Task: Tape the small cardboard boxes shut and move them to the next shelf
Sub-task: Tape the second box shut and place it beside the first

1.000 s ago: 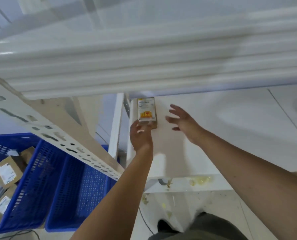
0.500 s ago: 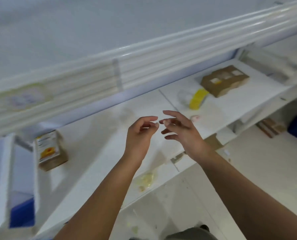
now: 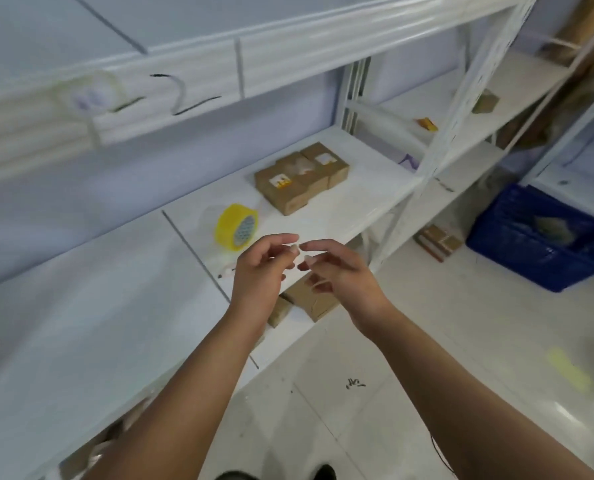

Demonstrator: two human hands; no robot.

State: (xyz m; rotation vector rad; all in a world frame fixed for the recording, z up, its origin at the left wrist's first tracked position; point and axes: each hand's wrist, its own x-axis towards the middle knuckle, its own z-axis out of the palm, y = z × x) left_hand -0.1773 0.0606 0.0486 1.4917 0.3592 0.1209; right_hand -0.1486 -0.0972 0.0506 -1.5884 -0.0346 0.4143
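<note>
Left hand [image 3: 259, 271]: hovering just in front of the yellow tape roll [image 3: 236, 227], on the viewer's side of it, fingers loosely curled and thumb raised, gripping nothing that is showing.
Right hand [image 3: 345, 277]: hanging to the right of the tape roll and a little nearer the viewer, fingers relaxed and half bent, its fingertips almost meeting those of the left hand; whether they are touching is not showing clearly.
Tape roll: standing on its edge on the white shelf [image 3: 361, 202], its open core facing the hands.
Small cardboard boxes [image 3: 300, 176]: sitting in a tight cluster on the same shelf, behind and to the right of the tape roll, pressed against each other, white labels facing up.
Lower boxes [image 3: 311, 303]: lying on the board below the tape roll's shelf, partly hidden behind both hands.
Far shelf bay: a single small brown box [image 3: 485, 102] and an orange item [image 3: 427, 124] are sitting well apart from the tape roll, up and to the right.
Blue crate [image 3: 537, 237]: standing on the floor far to the right of the tape roll.
Flat stack [image 3: 439, 239]: lying on the floor between the tape roll's shelf and the crate.
</note>
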